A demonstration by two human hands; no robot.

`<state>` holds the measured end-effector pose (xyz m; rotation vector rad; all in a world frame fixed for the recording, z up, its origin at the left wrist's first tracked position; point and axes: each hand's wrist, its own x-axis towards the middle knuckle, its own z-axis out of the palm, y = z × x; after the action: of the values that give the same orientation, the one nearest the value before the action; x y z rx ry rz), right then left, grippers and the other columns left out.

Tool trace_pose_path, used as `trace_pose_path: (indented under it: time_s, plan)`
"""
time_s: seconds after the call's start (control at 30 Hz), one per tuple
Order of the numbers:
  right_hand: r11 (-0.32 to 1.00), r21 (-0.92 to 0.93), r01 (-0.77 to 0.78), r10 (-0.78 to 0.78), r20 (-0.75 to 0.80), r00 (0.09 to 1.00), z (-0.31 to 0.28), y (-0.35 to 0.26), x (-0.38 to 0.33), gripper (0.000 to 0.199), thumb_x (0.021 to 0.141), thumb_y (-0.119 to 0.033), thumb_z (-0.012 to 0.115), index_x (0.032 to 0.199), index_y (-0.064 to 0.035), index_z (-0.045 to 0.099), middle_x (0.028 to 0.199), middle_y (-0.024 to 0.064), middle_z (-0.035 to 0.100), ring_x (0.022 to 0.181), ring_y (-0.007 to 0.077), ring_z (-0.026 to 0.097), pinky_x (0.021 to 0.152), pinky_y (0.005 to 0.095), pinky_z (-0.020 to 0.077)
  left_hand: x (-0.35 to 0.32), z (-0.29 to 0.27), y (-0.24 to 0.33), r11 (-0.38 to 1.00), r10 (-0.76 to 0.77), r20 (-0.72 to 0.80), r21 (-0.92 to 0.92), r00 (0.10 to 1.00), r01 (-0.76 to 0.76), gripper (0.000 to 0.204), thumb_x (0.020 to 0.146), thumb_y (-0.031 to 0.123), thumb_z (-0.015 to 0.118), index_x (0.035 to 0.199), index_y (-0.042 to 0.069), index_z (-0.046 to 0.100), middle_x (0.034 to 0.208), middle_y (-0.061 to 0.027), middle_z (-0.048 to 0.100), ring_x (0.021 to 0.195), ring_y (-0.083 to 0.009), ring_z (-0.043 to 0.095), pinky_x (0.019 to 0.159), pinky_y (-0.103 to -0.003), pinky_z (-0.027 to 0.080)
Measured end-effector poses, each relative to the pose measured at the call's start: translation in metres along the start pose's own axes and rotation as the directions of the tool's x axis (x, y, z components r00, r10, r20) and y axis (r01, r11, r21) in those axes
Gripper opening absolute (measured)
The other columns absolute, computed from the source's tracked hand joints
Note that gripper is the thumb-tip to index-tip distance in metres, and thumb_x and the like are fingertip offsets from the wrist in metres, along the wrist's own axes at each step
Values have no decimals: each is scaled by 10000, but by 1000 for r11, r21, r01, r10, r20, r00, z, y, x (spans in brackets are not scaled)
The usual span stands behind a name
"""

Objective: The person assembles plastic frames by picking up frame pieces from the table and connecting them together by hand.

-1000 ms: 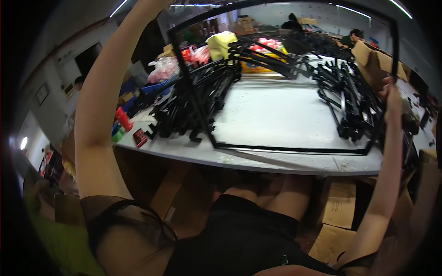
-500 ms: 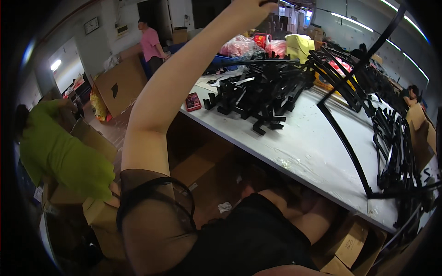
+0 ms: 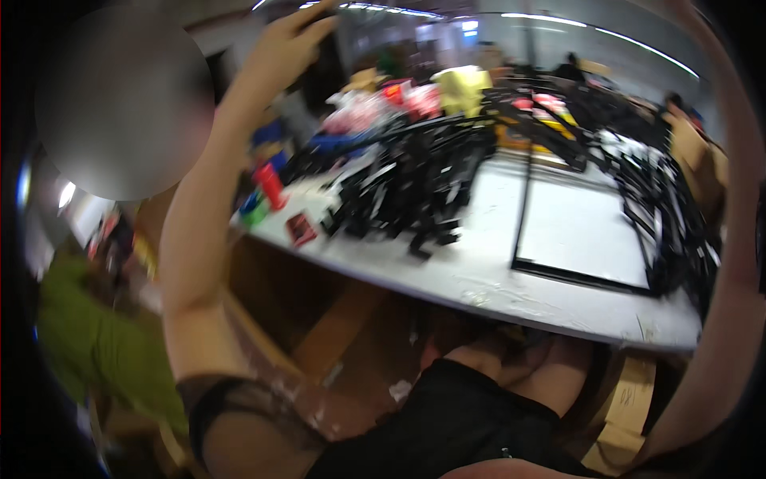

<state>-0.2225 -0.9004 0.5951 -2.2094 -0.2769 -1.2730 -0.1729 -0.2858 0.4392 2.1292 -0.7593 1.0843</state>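
Workshop: worktable [image 3: 479,275] heaped with black frames [image 3: 415,191]

Black frame [image 3: 558,267] on the table [image 3: 479,275]

It lies flat by the table's near edge — thin, square, between two black piles.

A frame [image 3: 582,215] lies flat on the table [image 3: 479,275], parts piles [image 3: 415,191] to its left.

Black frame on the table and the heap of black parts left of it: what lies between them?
Head view: only bare white table separates the black frame from the black parts heap.
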Motion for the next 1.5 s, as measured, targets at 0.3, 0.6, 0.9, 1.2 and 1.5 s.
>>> trace_pose_path:
  time_s: [0.3, 0.6, 0.9, 1.2, 1.5]
  plan:
    - [831, -540, 137, -207, -72, 976, 71, -110, -81, 430, 843, -434, 627, 1100, -91, 668, 1012, 169, 673, 954, 331, 626, 858, 395, 472, 76, -43, 95, 986, 167, 11, 26, 986, -167, 387, 935, 332, 571, 1315, 266, 551, 531, 46, 428, 375, -14, 334, 362, -185, 243]
    - [757, -630, 175, -306, -105, 946, 69, -104, -78, 401, 821, -465, 621, 1084, -170, 688, 1012, 129, 681, 992, 331, 610, 926, 451, 410, 129, -79, 129, 913, 343, 79, 205, 936, -352, 420, 920, 344, 577, 1298, 160, 569, 554, 51, 474, 429, -19, 405, 383, -206, 270]
    - [769, -610, 191, -287, -64, 956, 65, -95, -73, 345, 813, -471, 603, 1028, -223, 708, 1036, 53, 681, 1053, 303, 582, 953, 554, 296, 126, -71, 151, 934, 234, 192, 226, 953, -275, 434, 911, 325, 581, 1305, 146, 552, 562, 45, 449, 474, -27, 404, 458, -203, 365]
    - [796, -587, 151, -250, -90, 964, 72, -108, -89, 315, 826, -436, 608, 1043, -229, 705, 1120, 45, 654, 1158, 278, 527, 988, 652, 222, 110, -56, 146, 980, 155, 45, 120, 987, -159, 422, 900, 338, 591, 1291, 182, 574, 565, 42, 430, 433, -40, 323, 388, -208, 269]
    - [775, -608, 171, -274, -80, 958, 78, -107, -83, 315, 813, -420, 630, 1055, -232, 704, 1119, 46, 657, 1139, 290, 542, 1008, 651, 206, 115, -52, 153, 957, 197, 109, 193, 974, -215, 378, 909, 307, 572, 1257, 163, 595, 576, 41, 481, 443, -30, 391, 403, -201, 321]
